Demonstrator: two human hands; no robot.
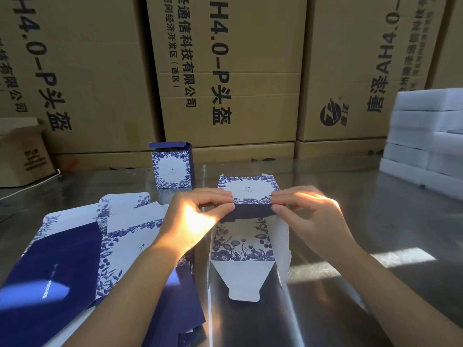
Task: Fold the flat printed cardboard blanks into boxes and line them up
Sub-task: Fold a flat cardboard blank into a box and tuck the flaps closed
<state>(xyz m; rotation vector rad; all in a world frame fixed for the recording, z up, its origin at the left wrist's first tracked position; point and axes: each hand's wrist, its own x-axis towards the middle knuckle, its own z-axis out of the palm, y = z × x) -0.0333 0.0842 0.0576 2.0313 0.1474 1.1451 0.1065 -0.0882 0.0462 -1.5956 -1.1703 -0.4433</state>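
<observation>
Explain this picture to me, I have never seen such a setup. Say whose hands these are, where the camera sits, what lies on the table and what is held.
There is no machine here. One camera worn on a person's head looks down at their two bare hands. The left hand and the right hand each pinch one side of a half-folded blue-and-white flower-printed cardboard blank, whose near flaps lie open on the shiny metal table. To the left lies a loose pile of flat printed blanks. Farther back stands one finished blue-and-white box, its top flap up. Big brown shipping cartons stand behind, and white foam blocks are stacked at the right.
</observation>
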